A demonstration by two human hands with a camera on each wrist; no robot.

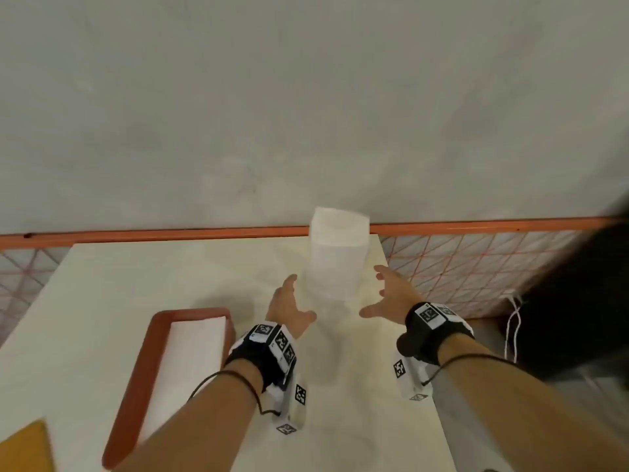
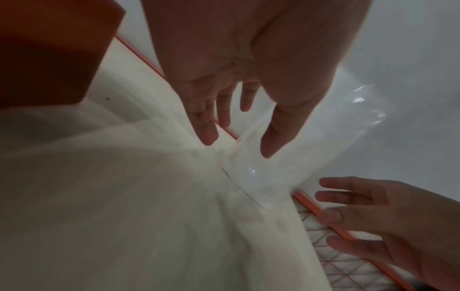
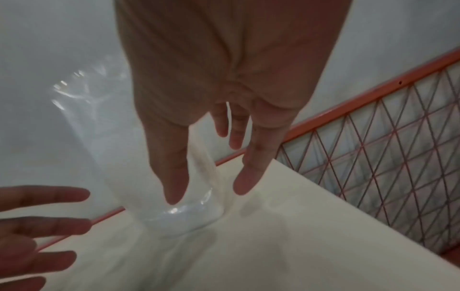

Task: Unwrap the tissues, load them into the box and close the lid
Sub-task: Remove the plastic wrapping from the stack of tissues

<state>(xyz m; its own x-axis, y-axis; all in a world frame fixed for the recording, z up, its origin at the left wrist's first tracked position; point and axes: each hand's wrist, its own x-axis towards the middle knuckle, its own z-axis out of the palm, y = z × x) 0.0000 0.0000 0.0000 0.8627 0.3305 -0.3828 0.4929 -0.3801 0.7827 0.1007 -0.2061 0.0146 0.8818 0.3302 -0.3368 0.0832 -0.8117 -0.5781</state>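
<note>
A whitish plastic wrapper (image 1: 337,257) stands upright near the table's far edge; it looks see-through in the wrist views (image 2: 278,167) (image 3: 174,214). My left hand (image 1: 292,301) (image 2: 239,145) hovers just left of it with spread fingers and holds nothing. On the wrapper's right side my right hand (image 1: 384,294) (image 3: 208,192) is spread the same way, also apart from it. At front left lies an orange box (image 1: 136,386) (image 2: 49,49) with a white stack of tissues (image 1: 190,362) inside. I cannot see a lid.
The white table (image 1: 357,420) ends at an orange rail (image 1: 136,235) with wire mesh (image 1: 476,267) behind and to the right. A yellow object (image 1: 23,447) shows at the lower left corner. White cords (image 1: 514,321) hang at the right.
</note>
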